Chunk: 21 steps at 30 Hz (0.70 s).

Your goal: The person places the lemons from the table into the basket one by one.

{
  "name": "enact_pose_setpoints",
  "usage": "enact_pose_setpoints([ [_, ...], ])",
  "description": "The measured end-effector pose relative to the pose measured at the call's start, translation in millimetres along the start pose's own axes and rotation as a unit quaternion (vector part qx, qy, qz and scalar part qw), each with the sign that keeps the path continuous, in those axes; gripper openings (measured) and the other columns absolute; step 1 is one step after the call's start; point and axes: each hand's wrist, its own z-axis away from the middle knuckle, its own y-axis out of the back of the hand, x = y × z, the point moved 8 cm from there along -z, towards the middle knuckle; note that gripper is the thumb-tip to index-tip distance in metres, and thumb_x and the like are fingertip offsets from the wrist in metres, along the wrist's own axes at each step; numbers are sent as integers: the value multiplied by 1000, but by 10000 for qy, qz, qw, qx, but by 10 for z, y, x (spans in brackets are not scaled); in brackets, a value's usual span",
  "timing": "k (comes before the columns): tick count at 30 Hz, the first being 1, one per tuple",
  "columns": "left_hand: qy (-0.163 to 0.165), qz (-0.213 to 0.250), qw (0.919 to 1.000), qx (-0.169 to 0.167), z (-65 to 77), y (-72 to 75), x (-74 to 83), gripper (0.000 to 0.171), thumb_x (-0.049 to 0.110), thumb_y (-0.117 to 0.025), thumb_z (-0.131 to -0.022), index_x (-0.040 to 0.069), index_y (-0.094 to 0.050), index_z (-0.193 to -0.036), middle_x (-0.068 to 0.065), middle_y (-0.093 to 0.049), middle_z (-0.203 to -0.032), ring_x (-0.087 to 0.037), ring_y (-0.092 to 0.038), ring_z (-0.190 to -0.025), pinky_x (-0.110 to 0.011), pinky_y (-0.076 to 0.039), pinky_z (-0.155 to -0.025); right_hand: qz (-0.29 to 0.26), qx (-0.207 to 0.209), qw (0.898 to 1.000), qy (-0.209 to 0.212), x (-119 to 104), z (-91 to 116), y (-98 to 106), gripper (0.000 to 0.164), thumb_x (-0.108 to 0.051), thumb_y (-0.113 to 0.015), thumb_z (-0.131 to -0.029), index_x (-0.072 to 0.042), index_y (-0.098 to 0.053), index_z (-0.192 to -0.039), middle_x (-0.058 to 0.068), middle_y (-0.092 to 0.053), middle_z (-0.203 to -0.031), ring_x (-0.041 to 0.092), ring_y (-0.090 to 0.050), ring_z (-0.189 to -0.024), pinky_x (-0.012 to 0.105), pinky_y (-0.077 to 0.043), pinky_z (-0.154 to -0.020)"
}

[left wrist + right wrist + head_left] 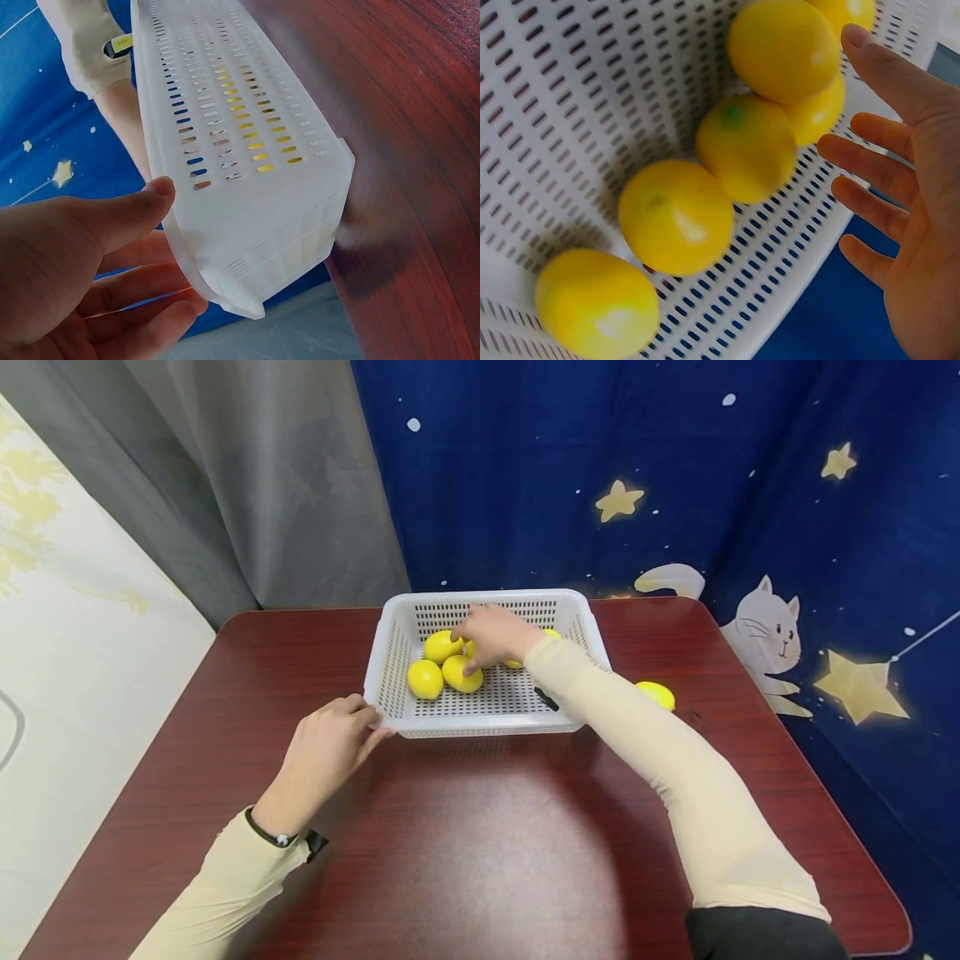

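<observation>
A white perforated plastic basket (480, 725) stands on the table with several yellow lemons (425, 680) in it. My left hand (326, 752) grips the basket's near left corner. In the left wrist view the thumb (154, 196) lies on the rim's outer side, the other fingers beyond its edge. Inside the basket, my right hand (495, 635) is over the lemons and partly hides some of them. The right wrist view shows its fingers (874, 166) spread and loosely extended beside a lemon (784, 49), with nothing in their grasp.
One more lemon (656, 695) lies on the dark red wooden table (480, 843), right of the basket and partly behind the right sleeve (660, 768). A blue curtain (525, 468) with stars and a cat hangs behind the table, beside a grey curtain (300, 485).
</observation>
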Motion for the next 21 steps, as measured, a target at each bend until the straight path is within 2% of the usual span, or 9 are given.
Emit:
enact_pose_setpoints([
  [7, 53, -1, 10000, -64, 4, -13, -1, 22, 24, -85, -77, 7, -73, -86, -8, -66, -82, -24, -62, -73, -41, -55, -60, 74, 164, 9998, 34, 37, 70, 328, 64, -50, -79, -79, -20, -62, -133, 0, -68, -126, 21, -52, -110, 41, -40, -98],
  [12, 60, 1, 10000, -51, 7, -9, 0, 23, 24, -85, -76, 7, -73, -85, -7, -67, -83, -24, -63, -73, -41, -55, -60, 112, 355, 9992, -121, 62, 137, 529, 65, -55, -78, -78, -24, -63, -133, -4, -69, -123, 18, -51, -108, 38, -41, -99],
  [21, 70, 6, 10000, -18, 23, 0, 10, 23, 23, -86, -75, 7, -74, -85, -7, -67, -83, -24, -62, -73, -41, -55, -60, -39, 300, 9995, -115, 79, 252, 544, 65, -55, -76, -80, -24, -61, -135, -1, -68, -123, 20, -51, -108, 40, -41, -99],
])
